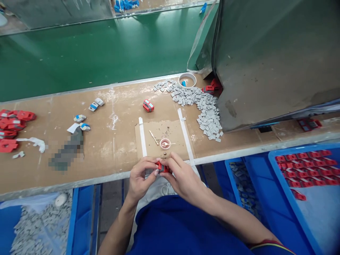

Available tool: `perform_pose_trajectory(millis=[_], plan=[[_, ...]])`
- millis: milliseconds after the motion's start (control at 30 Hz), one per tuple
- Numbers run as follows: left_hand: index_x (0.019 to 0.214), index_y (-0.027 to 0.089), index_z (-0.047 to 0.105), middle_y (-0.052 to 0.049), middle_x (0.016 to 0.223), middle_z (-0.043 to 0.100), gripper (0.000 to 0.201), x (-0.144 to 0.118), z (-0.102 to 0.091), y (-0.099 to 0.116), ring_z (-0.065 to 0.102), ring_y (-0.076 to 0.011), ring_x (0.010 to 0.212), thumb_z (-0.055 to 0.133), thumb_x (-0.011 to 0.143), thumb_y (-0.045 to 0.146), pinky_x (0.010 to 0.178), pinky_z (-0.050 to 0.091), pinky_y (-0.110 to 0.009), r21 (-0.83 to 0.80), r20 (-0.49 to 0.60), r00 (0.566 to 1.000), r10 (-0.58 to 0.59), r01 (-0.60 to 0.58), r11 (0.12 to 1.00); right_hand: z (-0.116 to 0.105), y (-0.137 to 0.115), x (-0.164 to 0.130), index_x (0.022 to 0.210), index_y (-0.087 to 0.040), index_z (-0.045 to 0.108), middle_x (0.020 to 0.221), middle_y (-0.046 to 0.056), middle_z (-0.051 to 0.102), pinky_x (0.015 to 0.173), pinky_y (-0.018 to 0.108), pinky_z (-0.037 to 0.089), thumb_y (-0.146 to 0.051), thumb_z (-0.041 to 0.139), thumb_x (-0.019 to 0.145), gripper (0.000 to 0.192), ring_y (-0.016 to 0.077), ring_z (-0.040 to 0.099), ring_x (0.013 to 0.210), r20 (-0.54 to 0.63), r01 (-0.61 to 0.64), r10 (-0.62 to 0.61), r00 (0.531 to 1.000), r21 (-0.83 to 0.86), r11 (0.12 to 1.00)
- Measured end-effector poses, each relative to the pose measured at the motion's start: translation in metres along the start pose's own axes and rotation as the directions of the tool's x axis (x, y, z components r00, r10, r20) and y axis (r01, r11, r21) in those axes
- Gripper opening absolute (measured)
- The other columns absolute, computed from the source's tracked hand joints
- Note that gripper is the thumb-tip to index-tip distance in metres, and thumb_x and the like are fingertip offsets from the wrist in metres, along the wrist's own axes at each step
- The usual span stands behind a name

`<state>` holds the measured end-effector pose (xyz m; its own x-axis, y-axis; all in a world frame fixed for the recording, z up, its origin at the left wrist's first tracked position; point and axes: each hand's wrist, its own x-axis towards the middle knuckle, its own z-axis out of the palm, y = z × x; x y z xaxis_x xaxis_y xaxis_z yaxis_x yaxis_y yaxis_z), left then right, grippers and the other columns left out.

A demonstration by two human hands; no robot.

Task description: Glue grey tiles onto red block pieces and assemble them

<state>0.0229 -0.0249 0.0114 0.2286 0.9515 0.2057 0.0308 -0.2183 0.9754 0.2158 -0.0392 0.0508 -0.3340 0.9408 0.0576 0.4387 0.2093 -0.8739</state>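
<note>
Both of my hands meet at the near edge of the brown workbench (pixel 111 148) and grip one small red plastic part (pixel 162 167) between them. My left hand (pixel 140 177) pinches its left end with the fingertips. My right hand (pixel 182 177) covers its right side, so most of the part is hidden. Just beyond my fingers, on a cardboard mat (pixel 162 136), stand a tiny pink cup (pixel 165 143) and a thin stick (pixel 153 137). A finished-looking red part (pixel 148 105) lies farther back on the bench.
A heap of small grey tiles (pixel 202 106) and a tape roll (pixel 187 79) lie at the back right beside a big grey housing (pixel 276 60). Red parts (pixel 13 124) pile at the far left. Blue bins hold red parts (pixel 305 166) on the right and grey tiles (pixel 39 226) lower left.
</note>
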Motion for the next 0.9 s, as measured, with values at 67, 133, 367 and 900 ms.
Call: perform_pose_trajectory(millis=[67, 133, 367, 900], plan=[[0.096, 0.021, 0.075, -0.009, 0.104, 0.077, 0.005, -0.001, -0.002, 0.005, 0.074, -0.022, 0.106, 0.071, 0.094, 0.02, 0.092, 0.061, -0.033, 0.033, 0.021, 0.999, -0.03, 0.029, 0.999, 0.004, 0.003, 0.001, 0.113, -0.021, 0.063, 0.101, 0.007, 0.059, 0.073, 0.032, 0.056, -0.023, 0.058, 0.101, 0.013, 0.019, 0.064, 0.082, -0.033, -0.022, 0.026, 0.999, 0.113, 0.993], [0.105, 0.022, 0.074, -0.01, 0.113, 0.076, 0.012, -0.002, -0.004, 0.009, 0.073, -0.0223, 0.111, 0.071, 0.094, 0.019, 0.095, 0.06, -0.033, 0.06, 0.049, 0.998, -0.038, 0.035, 0.998, 0.01, 0.006, 0.0, 0.113, -0.022, 0.062, 0.103, 0.007, 0.06, 0.078, 0.033, 0.058, -0.033, 0.063, 0.1, 0.016, 0.0189, 0.067, 0.088, -0.082, -0.063, 0.093, 0.992, 0.318, 0.946], [0.135, 0.025, 0.064, -0.012, 0.127, 0.074, 0.04, -0.004, -0.004, 0.008, 0.071, -0.0234, 0.119, 0.072, 0.095, 0.024, 0.102, 0.058, -0.035, 0.183, 0.098, 0.993, 0.073, -0.09, 0.979, 0.017, 0.01, -0.009, 0.118, -0.025, 0.058, 0.112, 0.008, 0.07, 0.093, 0.036, 0.059, -0.048, 0.067, 0.098, 0.032, 0.02, 0.072, 0.103, -0.021, -0.17, 0.269, 0.963, 0.727, 0.666], [0.136, 0.024, 0.062, -0.014, 0.143, 0.067, 0.036, 0.131, -0.023, 0.023, 0.062, -0.0286, 0.134, 0.048, 0.102, 0.022, 0.112, 0.052, -0.046, 0.506, 0.554, 0.808, 0.2, -0.518, 0.69, -0.069, 0.015, -0.072, 0.085, -0.023, 0.058, 0.094, 0.005, 0.066, 0.08, 0.029, 0.052, -0.032, 0.053, 0.106, 0.024, 0.0185, 0.066, 0.09, -0.399, -0.068, 0.103, 0.911, 0.101, 0.993]])
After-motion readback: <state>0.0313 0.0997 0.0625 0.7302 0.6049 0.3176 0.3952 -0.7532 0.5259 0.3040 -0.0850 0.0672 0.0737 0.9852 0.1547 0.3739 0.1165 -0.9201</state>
